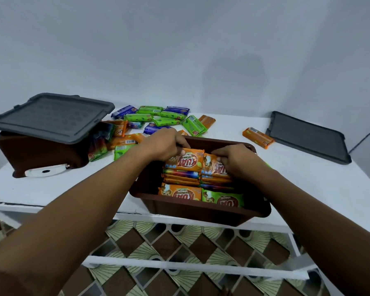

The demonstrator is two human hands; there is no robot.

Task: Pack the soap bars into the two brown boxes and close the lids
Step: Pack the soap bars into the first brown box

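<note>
— Soap bars [181, 194] are lying stacked in the open brown box [201, 212], which is sitting at the near edge of our white table [308, 184].
— Are our hands working inside it?
— Yes. Our left hand [162, 144] is curling its fingers over the far edge of the top orange bar [185, 162], and our right hand [233, 161] is gripping the neighbouring orange bar [214, 167].
— What else are we seeing on the surface?
— Loose bars [150, 117], green, blue and orange, are lying scattered toward the back. A lone orange pack [257, 137] is lying near a flat grey lid [308, 136] at the right. At the left, a second brown box [36, 152] is carrying a tilted grey lid [49, 116], set askew.
— And the room?
— A plain pale wall [179, 50] is rising behind the table, and patterned tiles [179, 242] are showing below it.
</note>
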